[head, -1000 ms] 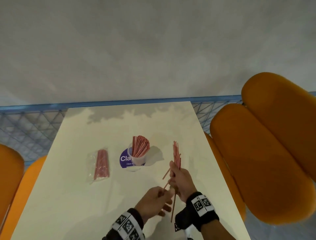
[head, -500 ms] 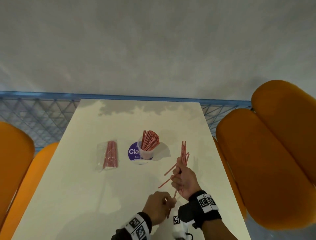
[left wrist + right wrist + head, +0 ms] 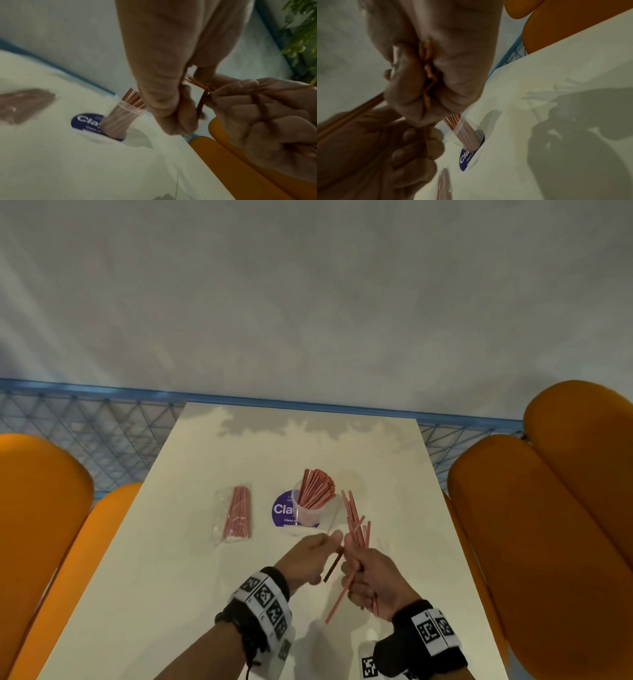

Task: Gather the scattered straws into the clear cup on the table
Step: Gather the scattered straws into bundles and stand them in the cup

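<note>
A: Right, what does the right hand (image 3: pixel 371 571) have?
B: Its grip is clenched round a loose bundle (image 3: pixel 356 520) of red straws; their ends fan out past the knuckles and stick out below the palm, and the right wrist view shows them wedged in the closed fist.

A: And the left hand (image 3: pixel 310 558)?
B: It is just beside the right one, nearly touching. Its thumb and fingers pinch a single straw (image 3: pixel 333 568) that slants down between the two hands. So both grips are grasping straws.

A: Where is the cup (image 3: pixel 308 510)?
B: Just beyond both hands, a little to the left of the right grip, standing upright on the bench (image 3: pixel 137 594). It is packed with straws that lean to the right. It stands on the edge of a purple round sticker (image 3: pixel 282 510).

A: Anything else out there?
B: A clear packet (image 3: pixel 234 513) of red straws lies flat on the bench, farther left of the left hand, apart from the cup. Orange seats (image 3: pixel 548 525) flank the bench on both sides.
</note>
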`<state>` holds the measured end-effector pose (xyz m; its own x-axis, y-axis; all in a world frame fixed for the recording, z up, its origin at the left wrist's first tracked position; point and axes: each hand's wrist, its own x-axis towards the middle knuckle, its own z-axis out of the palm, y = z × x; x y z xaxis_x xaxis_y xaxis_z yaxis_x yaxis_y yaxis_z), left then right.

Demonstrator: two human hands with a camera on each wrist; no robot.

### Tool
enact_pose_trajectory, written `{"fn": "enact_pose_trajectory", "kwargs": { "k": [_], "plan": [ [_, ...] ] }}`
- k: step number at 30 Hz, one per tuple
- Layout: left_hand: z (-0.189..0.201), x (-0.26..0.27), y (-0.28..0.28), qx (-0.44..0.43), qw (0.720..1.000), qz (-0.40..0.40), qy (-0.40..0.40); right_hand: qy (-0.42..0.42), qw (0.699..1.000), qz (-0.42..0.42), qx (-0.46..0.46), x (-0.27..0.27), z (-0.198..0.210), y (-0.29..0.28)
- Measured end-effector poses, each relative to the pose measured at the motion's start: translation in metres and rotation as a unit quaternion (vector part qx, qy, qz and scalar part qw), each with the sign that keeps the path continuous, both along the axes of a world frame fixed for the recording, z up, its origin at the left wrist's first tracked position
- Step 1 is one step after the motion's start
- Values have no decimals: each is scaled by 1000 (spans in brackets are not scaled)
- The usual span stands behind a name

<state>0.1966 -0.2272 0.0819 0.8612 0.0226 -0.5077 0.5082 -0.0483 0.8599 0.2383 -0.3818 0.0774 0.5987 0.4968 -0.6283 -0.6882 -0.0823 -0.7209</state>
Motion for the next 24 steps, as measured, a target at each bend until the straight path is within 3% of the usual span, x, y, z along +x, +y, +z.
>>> {"fn": "enact_pose_trajectory", "kwargs": {
  "k": [2, 7, 12, 17, 24],
  "plan": [
    [1, -3, -7, -28, 999, -41, 0, 7, 1000, -13, 19, -2, 3, 1],
    [-8, -18, -9, 32, 997, -63, -26, -19, 999, -32, -20, 1, -1, 0],
    [-10, -26, 11, 3, 997, 76, 1, -14, 996, -67, -49, 10, -10, -2],
    [-4, -27, 0, 26, 996, 85, 14, -34, 996, -56, -52, 1, -9, 19],
    [5, -26, -4, -12, 994, 104, 34, -49, 995, -61, -59, -3, -3, 36]
  ]
}}
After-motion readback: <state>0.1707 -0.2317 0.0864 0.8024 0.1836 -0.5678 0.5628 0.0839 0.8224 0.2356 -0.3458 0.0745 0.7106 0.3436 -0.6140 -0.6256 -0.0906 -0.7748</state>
